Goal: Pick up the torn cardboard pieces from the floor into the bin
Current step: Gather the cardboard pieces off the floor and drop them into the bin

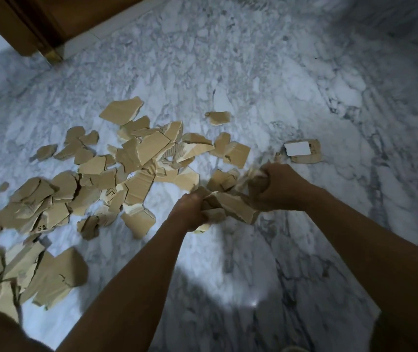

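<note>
Several torn tan cardboard pieces [136,153] lie scattered over the marble floor, mostly in the left half of the view. My left hand [190,212] and my right hand [279,186] are both closed on a bunch of cardboard pieces [235,207] held between them just above the floor. One piece with a white label [301,151] lies just beyond my right hand. A small piece [218,117] lies apart farther back. No bin is in view.
The white and grey marble floor [304,85] fills the view. A brown wooden door frame [32,26] with a brass foot stands at the top left. A larger heap of cardboard [37,275] lies at the lower left, near my knee.
</note>
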`<state>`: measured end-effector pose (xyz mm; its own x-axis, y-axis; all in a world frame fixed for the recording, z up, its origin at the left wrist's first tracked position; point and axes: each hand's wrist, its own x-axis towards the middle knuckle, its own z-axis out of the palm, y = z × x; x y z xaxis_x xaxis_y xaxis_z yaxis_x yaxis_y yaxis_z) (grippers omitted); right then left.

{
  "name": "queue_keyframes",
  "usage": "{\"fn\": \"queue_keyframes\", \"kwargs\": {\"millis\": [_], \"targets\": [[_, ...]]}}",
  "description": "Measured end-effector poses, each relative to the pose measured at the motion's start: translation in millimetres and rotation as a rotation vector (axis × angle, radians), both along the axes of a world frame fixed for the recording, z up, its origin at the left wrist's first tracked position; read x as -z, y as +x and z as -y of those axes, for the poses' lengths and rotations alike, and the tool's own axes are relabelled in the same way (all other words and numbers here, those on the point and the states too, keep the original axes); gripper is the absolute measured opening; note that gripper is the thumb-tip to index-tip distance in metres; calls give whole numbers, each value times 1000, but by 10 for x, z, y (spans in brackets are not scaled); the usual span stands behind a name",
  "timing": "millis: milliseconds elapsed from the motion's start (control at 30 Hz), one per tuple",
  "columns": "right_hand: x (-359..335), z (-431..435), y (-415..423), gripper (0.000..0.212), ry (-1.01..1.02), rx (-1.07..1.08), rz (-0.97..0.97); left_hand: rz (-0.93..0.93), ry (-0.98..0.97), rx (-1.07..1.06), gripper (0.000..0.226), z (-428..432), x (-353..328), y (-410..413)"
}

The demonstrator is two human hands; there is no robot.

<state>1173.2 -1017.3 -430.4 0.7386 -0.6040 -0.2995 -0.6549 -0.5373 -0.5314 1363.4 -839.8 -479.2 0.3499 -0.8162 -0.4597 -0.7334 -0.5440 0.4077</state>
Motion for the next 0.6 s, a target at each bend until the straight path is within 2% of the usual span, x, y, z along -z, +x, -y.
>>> {"fn": "queue_keyframes", "kwargs": {"millis": [67, 167, 233, 400, 467, 533, 600], "targets": [[199, -157, -149, 17, 20, -41, -140, 22, 30, -14, 57, 18, 72, -11], [490, -367, -329, 11, 64, 56, -136, 24, 45, -34, 62, -8, 127, 31], [502, -377, -339, 21, 59, 52, -136, 31, 52, -6, 66, -48, 142, 54], [162, -144, -63, 20, 110, -67, -159, 42, 138, -16, 50, -95, 56, 300], [178, -199, 129, 17, 70, -112, -122, 14, 111, -51, 56, -66, 46, 399], [290, -360, 293, 25, 24, -151, -199, -17, 67, -14, 65, -36, 92, 423], [497, -511, 404, 32, -47, -220, -281, 8, 41, -6, 65, 10, 124, 354]]}}
